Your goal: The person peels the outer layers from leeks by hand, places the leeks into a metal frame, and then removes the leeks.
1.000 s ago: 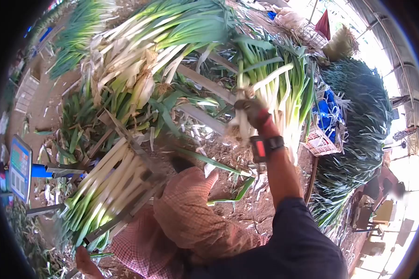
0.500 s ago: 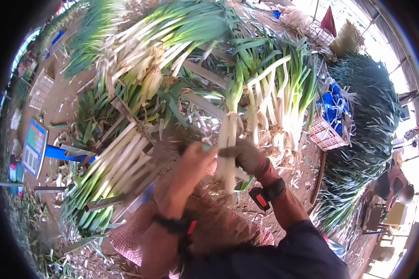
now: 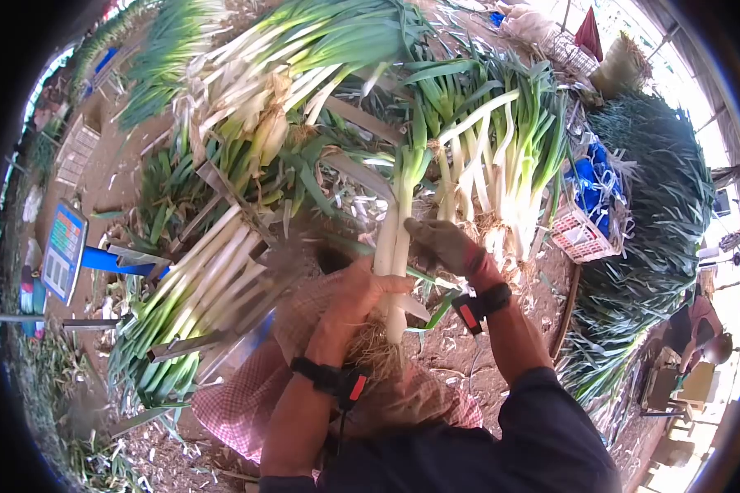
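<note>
Leeks point(image 3: 393, 255) with white shafts stand nearly upright in front of me, their roots point(image 3: 376, 349) hanging low and green leaves pointing away. My left hand point(image 3: 360, 289), bare, is closed around the lower white part, thumb lying across it. At the right side of the shafts is my right hand point(image 3: 446, 246), in a dark work glove. Its fingers are curled with the tips against the leek's edge; whatever they pinch is hidden. Loose leaf strips point(image 3: 442, 311) stick out below the right hand. A bundle of leeks point(image 3: 501, 156) stands just beyond.
More leeks lie in a pile point(image 3: 304, 57) at the back and on a metal frame point(image 3: 214, 185) at the left. A scale display point(image 3: 63, 246) stands far left. To the right are a pink crate point(image 3: 582, 234), a large leek heap point(image 3: 649, 205) and another person point(image 3: 699, 333).
My right hand has moved up the shafts, from wrapped round them to their right edge. My left hand has come lower with its thumb across the leek, and the roots show more clearly.
</note>
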Demonstrator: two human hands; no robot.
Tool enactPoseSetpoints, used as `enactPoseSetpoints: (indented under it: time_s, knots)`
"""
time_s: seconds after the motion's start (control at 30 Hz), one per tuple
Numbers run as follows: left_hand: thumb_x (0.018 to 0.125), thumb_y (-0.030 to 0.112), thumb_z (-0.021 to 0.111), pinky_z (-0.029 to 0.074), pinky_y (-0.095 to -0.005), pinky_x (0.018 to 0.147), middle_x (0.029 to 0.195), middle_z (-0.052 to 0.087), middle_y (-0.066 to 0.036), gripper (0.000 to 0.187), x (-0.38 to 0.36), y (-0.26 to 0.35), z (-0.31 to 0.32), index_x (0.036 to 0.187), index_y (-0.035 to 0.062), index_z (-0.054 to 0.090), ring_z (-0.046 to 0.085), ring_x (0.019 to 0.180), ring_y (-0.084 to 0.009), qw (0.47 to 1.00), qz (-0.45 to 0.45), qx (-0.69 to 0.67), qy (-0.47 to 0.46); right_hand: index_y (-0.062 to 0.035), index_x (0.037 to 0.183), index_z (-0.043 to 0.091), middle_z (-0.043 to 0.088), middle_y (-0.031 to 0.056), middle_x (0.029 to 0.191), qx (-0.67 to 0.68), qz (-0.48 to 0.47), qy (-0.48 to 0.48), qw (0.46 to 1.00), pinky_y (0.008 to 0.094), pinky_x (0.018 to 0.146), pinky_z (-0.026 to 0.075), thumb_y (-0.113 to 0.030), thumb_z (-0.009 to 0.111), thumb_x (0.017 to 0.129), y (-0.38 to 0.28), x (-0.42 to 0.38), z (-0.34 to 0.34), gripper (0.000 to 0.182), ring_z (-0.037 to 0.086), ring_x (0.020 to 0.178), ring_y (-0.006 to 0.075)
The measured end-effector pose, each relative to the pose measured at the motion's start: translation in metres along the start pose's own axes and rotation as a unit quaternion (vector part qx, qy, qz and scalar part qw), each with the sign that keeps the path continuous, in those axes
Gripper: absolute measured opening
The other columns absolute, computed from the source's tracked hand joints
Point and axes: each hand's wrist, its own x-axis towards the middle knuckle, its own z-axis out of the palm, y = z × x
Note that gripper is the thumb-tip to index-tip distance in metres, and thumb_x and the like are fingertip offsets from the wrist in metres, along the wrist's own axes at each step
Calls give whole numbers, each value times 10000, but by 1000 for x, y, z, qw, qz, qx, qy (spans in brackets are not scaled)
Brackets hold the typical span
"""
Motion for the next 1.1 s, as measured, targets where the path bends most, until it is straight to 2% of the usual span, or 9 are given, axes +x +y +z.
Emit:
enactPoseSetpoints:
  time_s: [0.23,0.37,0.5,0.53,0.63,0.8,0.97,1.03,1.1]
  knots:
    - [793,112,753,502,-265,718,930,669,-55,396,1,2,-4,1145,-22,633,634,807,-142,998,1,44,37,-1,1050,694,695,69,822,17,65,-137,988,239,552,541,-192,597,954,68,-16,-14,235,674,672,106]
    - [779,119,758,501,-271,711,937,677,-64,419,-5,12,-2,1153,-24,634,634,792,-152,995,-13,55,77,-81,1108,717,732,93,926,-643,124,-260,710,386,822,552,-293,593,959,54,-2,-10,287,716,924,230]
    - [775,129,762,524,-284,712,933,696,-81,438,1,2,-3,1163,-22,628,662,798,-160,994,-9,63,89,-44,1167,642,726,127,996,-130,-21,141,981,360,819,555,-239,568,971,-20,71,-81,286,715,953,255]
    - [774,129,763,530,-287,713,931,701,-86,442,1,1,-2,1166,-22,626,669,801,-162,995,-1,47,86,-29,1176,621,720,140,1002,-37,-60,208,976,354,827,555,-238,570,965,-27,100,-97,301,713,961,261]
    - [768,125,767,542,-289,721,926,708,-96,459,2,6,0,1177,-20,615,684,815,-169,996,3,25,81,-3,1215,649,698,134,1173,-500,-157,262,811,367,880,555,-204,634,978,17,216,-192,311,668,1038,236]
    - [776,109,762,550,-289,732,925,706,-103,458,4,7,1,1183,-23,598,686,816,-171,997,6,9,74,-2,1182,679,715,129,1139,-173,-83,352,916,321,936,518,-212,737,898,-9,227,-175,357,670,1042,241]
    - [798,89,754,556,-298,740,940,696,-99,426,1,13,12,1178,-24,598,684,823,-170,997,9,-4,82,-10,1073,706,703,61,861,73,-94,376,919,293,619,523,-114,720,843,-30,153,-131,252,638,735,142]
    - [816,64,731,557,-302,741,937,690,-92,416,2,10,9,1197,-30,593,686,833,-171,998,7,13,68,-28,1063,698,697,65,905,-95,-160,234,954,278,642,538,-84,672,868,-23,97,-113,205,651,777,147]
    - [841,56,702,558,-306,744,937,687,-89,390,5,5,9,1205,-36,594,688,841,-176,998,11,42,52,-40,1086,690,698,66,1002,-362,-348,139,854,266,683,552,-91,677,901,-7,39,-86,193,672,881,147]
